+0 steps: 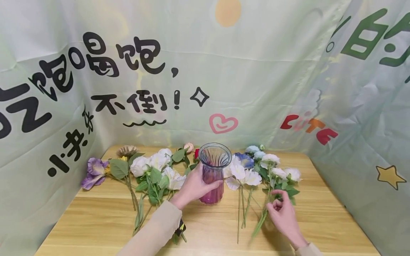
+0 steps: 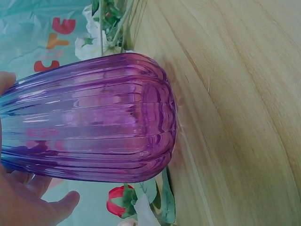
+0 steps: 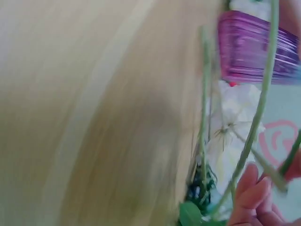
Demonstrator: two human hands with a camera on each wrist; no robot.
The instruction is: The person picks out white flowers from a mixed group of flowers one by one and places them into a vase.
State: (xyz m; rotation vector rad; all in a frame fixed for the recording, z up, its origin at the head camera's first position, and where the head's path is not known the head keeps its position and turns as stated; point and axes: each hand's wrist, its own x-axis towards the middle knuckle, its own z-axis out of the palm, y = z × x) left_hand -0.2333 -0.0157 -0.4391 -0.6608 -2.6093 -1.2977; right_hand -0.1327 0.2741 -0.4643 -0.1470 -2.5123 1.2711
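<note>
My left hand [image 1: 196,184] grips a ribbed glass vase [image 1: 213,193], clear bluish at the flared rim and purple-pink at the base. The vase stands upright at the middle of the table, its mouth without flowers. In the left wrist view, the purple lower part of the glass vase [image 2: 113,117] shows close up. At the right, my right hand [image 1: 284,215] has its fingers curled at a white artificial flower [image 1: 278,173], pinching its green stem. Long stems [image 3: 263,99] cross in front of the fingers [image 3: 254,193] in the right wrist view.
White flowers with leaves [image 1: 157,161], a purple flower [image 1: 95,172] and a brown one [image 1: 127,151] lie left of the vase. White blooms [image 1: 243,176], a dark blue flower [image 1: 246,160] and light blue ones [image 1: 256,152] lie right. Printed cloth [image 1: 256,89] hangs around the wooden table [image 1: 99,227].
</note>
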